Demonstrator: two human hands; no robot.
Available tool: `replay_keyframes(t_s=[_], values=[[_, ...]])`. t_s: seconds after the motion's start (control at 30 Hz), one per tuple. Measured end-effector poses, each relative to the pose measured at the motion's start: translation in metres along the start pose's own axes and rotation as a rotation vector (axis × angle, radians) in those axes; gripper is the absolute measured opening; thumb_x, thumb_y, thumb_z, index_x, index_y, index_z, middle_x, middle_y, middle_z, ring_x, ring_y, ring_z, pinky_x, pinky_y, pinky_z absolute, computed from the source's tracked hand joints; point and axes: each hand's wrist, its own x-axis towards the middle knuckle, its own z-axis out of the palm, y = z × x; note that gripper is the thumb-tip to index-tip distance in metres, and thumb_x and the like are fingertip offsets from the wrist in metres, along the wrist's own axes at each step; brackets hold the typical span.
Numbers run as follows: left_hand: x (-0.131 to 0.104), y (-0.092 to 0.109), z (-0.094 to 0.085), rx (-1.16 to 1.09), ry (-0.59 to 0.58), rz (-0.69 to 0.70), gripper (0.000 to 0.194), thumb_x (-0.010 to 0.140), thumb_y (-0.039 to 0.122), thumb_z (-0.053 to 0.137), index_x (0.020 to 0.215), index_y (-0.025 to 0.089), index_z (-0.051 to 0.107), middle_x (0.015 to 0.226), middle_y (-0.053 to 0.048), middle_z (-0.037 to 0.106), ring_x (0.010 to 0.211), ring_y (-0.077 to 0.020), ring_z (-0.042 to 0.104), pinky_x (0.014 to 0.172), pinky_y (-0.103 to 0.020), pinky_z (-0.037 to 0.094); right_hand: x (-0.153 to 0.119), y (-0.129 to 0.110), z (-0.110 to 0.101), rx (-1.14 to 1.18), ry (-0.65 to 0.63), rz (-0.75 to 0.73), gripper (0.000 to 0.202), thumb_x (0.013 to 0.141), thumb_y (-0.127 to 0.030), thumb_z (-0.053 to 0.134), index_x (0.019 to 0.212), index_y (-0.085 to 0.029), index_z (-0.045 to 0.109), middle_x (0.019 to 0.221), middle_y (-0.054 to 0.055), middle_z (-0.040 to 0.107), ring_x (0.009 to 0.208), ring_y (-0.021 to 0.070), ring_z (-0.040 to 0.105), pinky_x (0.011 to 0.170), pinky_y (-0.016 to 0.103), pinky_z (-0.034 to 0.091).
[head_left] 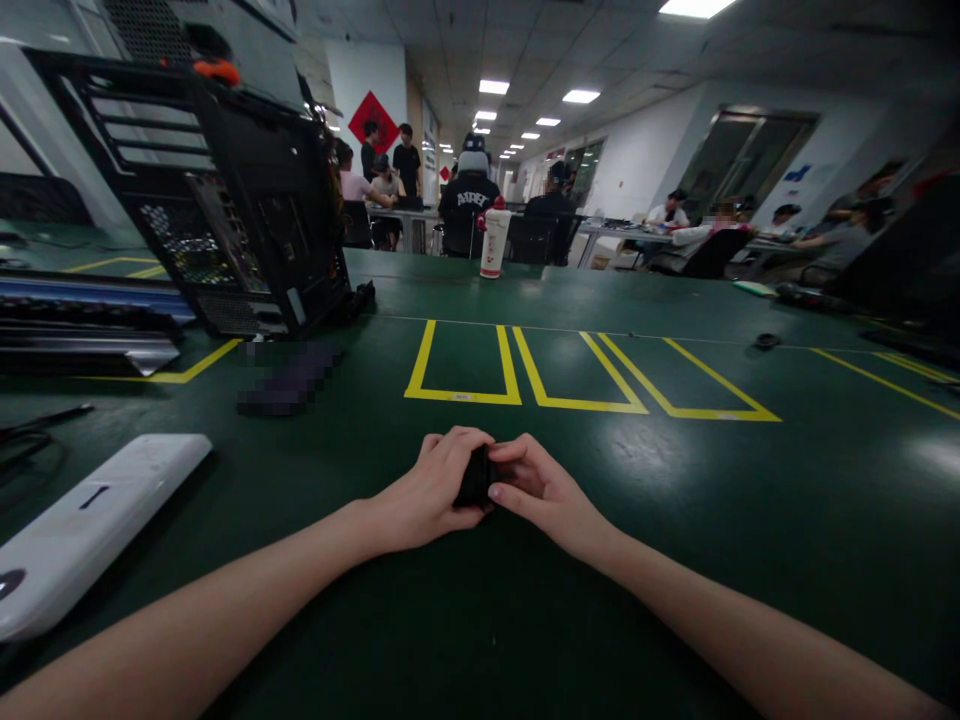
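Black and partly hidden, a small object (474, 478) sits between the two hands of a person working at a green table (480, 620). Fingers of the left hand (439, 490) wrap over its left side, thumb on the near edge; the right hand (544, 495) meets it from the other side, thumb and forefinger tips bent onto its right edge. How hard either hand presses cannot be told, nor whether the object rests on the tabletop or hangs just above it.

Good handling here likely calls for a steady left grip, with the right fingertips doing the fine work and sitting square to the edge rather than askew. Wrists low and level would help, as would a small gap between the left fingertips and the right thumb, so that neither hand hides the edge being worked.

Beyond the fingertips, yellow tape outlines (465, 397) mark the table. Well to the left of the left fingers lies a white device (112, 520); farther ahead of that hand stands an open computer case (255, 200).
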Motion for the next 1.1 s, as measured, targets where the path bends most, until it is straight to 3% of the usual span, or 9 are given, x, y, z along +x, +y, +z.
replay_keyframes(t_s=[0.13, 0.27, 0.47, 0.63, 0.83, 1.0, 1.1], values=[[0.0, 0.002, -0.003, -0.015, -0.042, -0.009, 0.056, 0.075, 0.016, 0.058, 0.12, 0.025, 0.027, 0.117, -0.008, 0.042, 0.105, -0.0253, 0.043, 0.088, -0.041, 0.034, 0.001, -0.002, 0.002, -0.004, 0.022, 0.034, 0.026, 0.077, -0.022, 0.059, 0.099, -0.023, 0.045, 0.099, 0.002, 0.054, 0.095, 0.0163, 0.056, 0.082, 0.035, 0.048], [0.0, 0.003, -0.004, -0.015, -0.007, -0.007, 0.057, 0.074, 0.017, 0.06, 0.12, 0.025, 0.027, 0.117, -0.008, 0.042, 0.104, -0.0249, 0.044, 0.088, -0.041, 0.035, 0.001, -0.004, 0.002, -0.054, 0.036, 0.058, 0.034, 0.078, -0.021, 0.058, 0.108, -0.023, 0.043, 0.109, 0.004, 0.051, 0.103, 0.0183, 0.053, 0.088, 0.038, 0.046], [0.001, 0.008, -0.01, -0.015, -0.068, -0.021, 0.058, 0.073, 0.013, 0.06, 0.12, 0.023, 0.027, 0.117, -0.008, 0.042, 0.106, -0.0239, 0.042, 0.09, -0.041, 0.034, -0.001, -0.004, 0.001, -0.094, -0.013, -0.031, 0.031, 0.074, -0.017, 0.063, 0.099, -0.023, 0.046, 0.107, 0.002, 0.048, 0.103, 0.0165, 0.052, 0.091, 0.036, 0.044], [0.001, 0.009, -0.012, -0.016, -0.073, -0.022, 0.056, 0.075, 0.014, 0.06, 0.12, 0.022, 0.028, 0.117, -0.008, 0.042, 0.106, -0.0227, 0.043, 0.091, -0.04, 0.034, -0.001, -0.004, 0.002, -0.064, 0.005, 0.0, 0.018, 0.08, -0.021, 0.055, 0.095, -0.023, 0.047, 0.1, 0.001, 0.049, 0.096, 0.0159, 0.055, 0.08, 0.033, 0.049], [0.001, 0.009, -0.01, -0.013, -0.077, -0.03, 0.056, 0.075, 0.014, 0.06, 0.12, 0.022, 0.027, 0.117, -0.008, 0.042, 0.105, -0.0231, 0.042, 0.091, -0.041, 0.034, -0.001, -0.003, 0.002, -0.101, 0.029, 0.053, 0.034, 0.08, -0.018, 0.056, 0.11, -0.023, 0.041, 0.11, 0.004, 0.049, 0.103, 0.0176, 0.052, 0.088, 0.037, 0.045], [0.001, 0.01, -0.01, 0.004, -0.071, -0.015, 0.058, 0.072, 0.011, 0.061, 0.119, 0.021, 0.028, 0.116, -0.008, 0.043, 0.106, -0.0229, 0.042, 0.091, -0.04, 0.034, -0.001, -0.002, 0.001, -0.109, -0.025, -0.036, 0.031, 0.076, -0.013, 0.059, 0.102, -0.022, 0.044, 0.105, 0.002, 0.051, 0.103, 0.0162, 0.052, 0.091, 0.035, 0.044], [0.0, 0.01, -0.011, 0.008, -0.071, 0.005, 0.056, 0.074, 0.012, 0.06, 0.119, 0.022, 0.027, 0.116, -0.008, 0.043, 0.108, -0.0231, 0.043, 0.091, -0.04, 0.033, 0.0, -0.003, 0.002, -0.082, -0.012, -0.032, 0.022, 0.079, -0.017, 0.057, 0.097, -0.022, 0.045, 0.101, 0.001, 0.052, 0.098, 0.0157, 0.054, 0.085, 0.034, 0.047]])
